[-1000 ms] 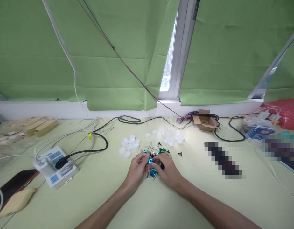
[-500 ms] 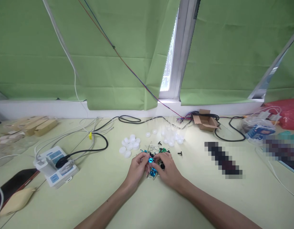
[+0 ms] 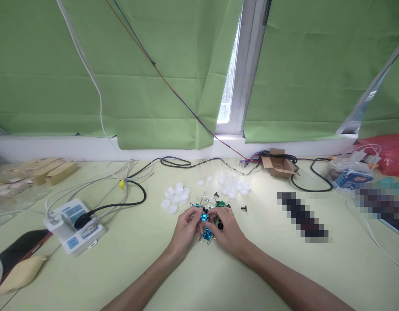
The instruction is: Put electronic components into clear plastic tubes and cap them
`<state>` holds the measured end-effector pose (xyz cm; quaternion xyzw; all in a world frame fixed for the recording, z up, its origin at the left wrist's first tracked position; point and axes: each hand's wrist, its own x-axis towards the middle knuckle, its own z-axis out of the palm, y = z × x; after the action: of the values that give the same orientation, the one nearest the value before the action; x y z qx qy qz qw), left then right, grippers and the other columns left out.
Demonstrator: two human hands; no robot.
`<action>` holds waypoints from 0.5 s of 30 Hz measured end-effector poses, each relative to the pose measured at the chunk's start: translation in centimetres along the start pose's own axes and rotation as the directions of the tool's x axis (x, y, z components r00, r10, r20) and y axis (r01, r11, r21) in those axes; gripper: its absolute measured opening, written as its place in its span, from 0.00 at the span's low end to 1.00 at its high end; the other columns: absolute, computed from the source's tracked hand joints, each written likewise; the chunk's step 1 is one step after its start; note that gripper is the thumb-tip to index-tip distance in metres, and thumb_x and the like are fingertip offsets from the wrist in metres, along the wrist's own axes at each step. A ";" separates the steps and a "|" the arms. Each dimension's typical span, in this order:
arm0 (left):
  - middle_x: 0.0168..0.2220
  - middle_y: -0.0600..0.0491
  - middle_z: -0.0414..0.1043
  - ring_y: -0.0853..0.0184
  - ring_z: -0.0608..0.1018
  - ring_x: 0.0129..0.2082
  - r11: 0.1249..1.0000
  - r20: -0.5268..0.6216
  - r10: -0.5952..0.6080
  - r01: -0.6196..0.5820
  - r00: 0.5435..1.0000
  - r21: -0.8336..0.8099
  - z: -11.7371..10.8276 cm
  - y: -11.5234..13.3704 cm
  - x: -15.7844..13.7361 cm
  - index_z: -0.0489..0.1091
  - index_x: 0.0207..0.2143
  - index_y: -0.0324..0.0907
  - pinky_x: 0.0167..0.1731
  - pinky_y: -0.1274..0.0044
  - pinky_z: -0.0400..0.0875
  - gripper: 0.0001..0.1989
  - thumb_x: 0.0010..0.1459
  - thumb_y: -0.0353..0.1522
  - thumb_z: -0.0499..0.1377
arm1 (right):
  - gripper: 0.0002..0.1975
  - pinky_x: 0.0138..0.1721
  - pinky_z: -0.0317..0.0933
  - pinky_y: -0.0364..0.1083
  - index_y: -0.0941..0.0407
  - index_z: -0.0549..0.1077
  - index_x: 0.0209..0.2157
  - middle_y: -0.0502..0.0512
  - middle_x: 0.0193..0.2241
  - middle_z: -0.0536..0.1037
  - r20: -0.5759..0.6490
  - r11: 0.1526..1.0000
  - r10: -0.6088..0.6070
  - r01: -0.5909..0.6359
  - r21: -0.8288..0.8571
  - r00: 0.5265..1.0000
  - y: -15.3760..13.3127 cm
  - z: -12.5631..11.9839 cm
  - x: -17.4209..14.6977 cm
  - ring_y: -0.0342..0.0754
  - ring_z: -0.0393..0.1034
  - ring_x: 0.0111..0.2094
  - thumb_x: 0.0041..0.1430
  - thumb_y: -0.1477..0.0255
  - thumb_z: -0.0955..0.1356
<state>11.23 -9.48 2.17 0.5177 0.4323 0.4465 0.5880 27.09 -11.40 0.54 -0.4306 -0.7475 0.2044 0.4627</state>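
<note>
Between the fingertips of both hands is a small shiny blue piece (image 3: 204, 217), too small to name more exactly. My left hand (image 3: 187, 225) pinches it from the left, thumb and forefinger together. From the other side my right hand (image 3: 228, 228) closes its fingers at the piece. Under and around the hands lies a heap of small parts: a blue metallic part (image 3: 207, 234) with thin wires, a green part (image 3: 220, 203), thin metal rods (image 3: 208, 199) and black bits. My fingers hide much of this heap.
White round caps (image 3: 175, 198) lie behind the left hand. Clear containers (image 3: 233, 185) with white bases stand behind the right, near a black screw-like piece (image 3: 244, 208). A power strip (image 3: 77, 226) with cables sits left; an open cardboard box (image 3: 279, 166) stands at the back.
Both hands stay in nearly the same place around the blue piece, which looks slightly turned. The rest of the view has barely shifted.
</note>
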 end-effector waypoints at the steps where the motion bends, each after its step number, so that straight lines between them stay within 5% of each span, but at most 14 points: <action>1: 0.16 0.59 0.65 0.73 0.66 0.15 1.000 0.001 0.003 -0.003 1.000 -0.001 0.0 0.0 0.0 0.68 0.29 0.41 0.18 0.81 0.62 0.18 0.58 0.47 0.59 | 0.04 0.48 0.55 0.53 0.53 0.69 0.39 0.51 0.34 0.76 0.003 1.000 -0.002 0.002 0.000 1.000 0.0 0.0 0.0 0.50 0.69 0.38 0.64 0.73 0.68; 15: 0.16 0.59 0.65 0.73 0.66 0.15 1.000 0.008 0.005 -0.005 1.000 0.009 0.0 0.0 0.0 0.68 0.30 0.40 0.18 0.81 0.62 0.18 0.59 0.46 0.59 | 0.02 0.49 0.55 0.54 0.53 0.69 0.38 0.51 0.32 0.76 0.020 1.000 0.016 -0.015 -0.019 1.000 0.0 0.0 0.0 0.50 0.69 0.37 0.64 0.71 0.67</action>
<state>11.18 -9.51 2.16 0.5231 0.4307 0.4441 0.5862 27.07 -11.35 0.52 -0.4387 -0.7507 0.2053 0.4493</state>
